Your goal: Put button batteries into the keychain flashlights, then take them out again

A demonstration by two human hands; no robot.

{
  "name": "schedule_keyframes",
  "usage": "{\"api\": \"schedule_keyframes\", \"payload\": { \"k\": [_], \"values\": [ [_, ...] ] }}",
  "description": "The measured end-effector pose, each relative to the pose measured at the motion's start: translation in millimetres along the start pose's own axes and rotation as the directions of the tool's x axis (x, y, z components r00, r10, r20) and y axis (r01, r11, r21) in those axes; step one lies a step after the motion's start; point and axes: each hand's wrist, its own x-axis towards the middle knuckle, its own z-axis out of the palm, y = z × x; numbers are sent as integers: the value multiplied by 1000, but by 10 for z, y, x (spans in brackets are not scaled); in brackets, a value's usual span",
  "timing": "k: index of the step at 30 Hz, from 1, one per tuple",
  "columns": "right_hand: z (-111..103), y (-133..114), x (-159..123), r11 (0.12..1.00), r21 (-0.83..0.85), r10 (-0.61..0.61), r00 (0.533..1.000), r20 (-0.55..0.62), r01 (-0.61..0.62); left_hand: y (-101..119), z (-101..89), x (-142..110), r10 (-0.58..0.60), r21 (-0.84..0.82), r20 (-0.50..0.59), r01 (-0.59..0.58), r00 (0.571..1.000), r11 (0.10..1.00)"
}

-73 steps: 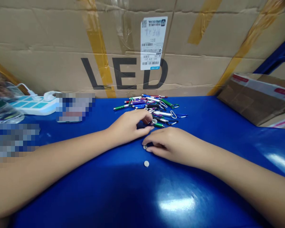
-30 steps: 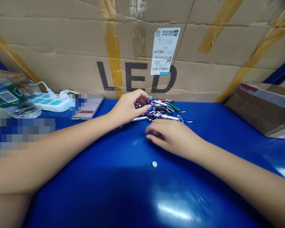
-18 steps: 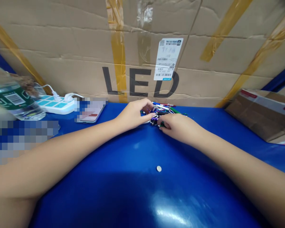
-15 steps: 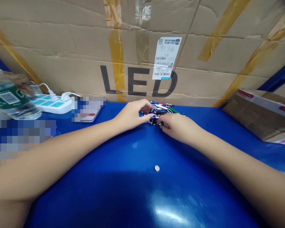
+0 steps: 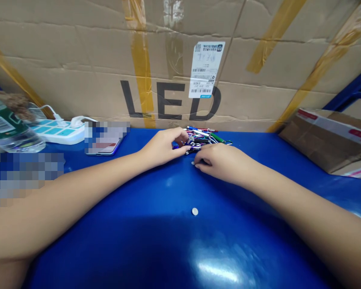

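Head view: small pale disc (image 5: 193, 163) by the right hand (image 5: 224, 160)

Pale disc at the right fingertips, just to their left; round and flat, so no long axis to speak of. Right hand nearer to it; left hand (image 5: 161, 146) farther off, beyond and leftward. Right fingers curled, thumb near forefinger; gripping the disc or merely beside it, cannot tell. Left thumb and fingers bowed apart, a round, clear-looking piece (image 5: 190, 140) at the fingertips. A violet-blue barrel (image 5: 176, 147) shows above that thumb, axis roughly left to right; held or lying there, cannot tell.

Heap of slim metallic barrels (image 5: 202, 141) with clips just past both hands. Green one (image 5: 217, 137) slants down to the right. Second disc (image 5: 195, 211) on the blue tabletop (image 5: 123, 249), toward the wearer, well apart from both hands; right is closer.

Writing: "LED" in large black capitals on the big carton (image 5: 243, 92). Shipping label (image 5: 206, 70) overlaps the D: barcodes, seemingly upside down, small print not safely legible. Bottle (image 5: 6, 128): green wrapper, barcode. Side box (image 5: 327, 140): red-and-white strip, lettering too small.
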Motion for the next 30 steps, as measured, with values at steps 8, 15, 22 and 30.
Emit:
{"api": "schedule_keyframes", "payload": {
  "k": [8, 15, 22, 30],
  "values": [
    [145, 46, 106, 988, 126, 96, 995, -8, -94, 7, 5, 1, 67, 57, 56, -70, 996, 996],
    [140, 88, 155, 977, 181, 107, 994, 24, -110, 28, 18, -8, 51, 74, 117, -60, 992, 995],
    [93, 81, 100, 968, 217, 113, 991, 70, -126, 25, 17, -5, 85, 96, 160, -101, 984, 990],
    [-123, 139, -12, 941, 327, 75, 995, 62, -91, 19, 16, -7, 100, 98, 192, -120, 976, 988]
  ]
}}
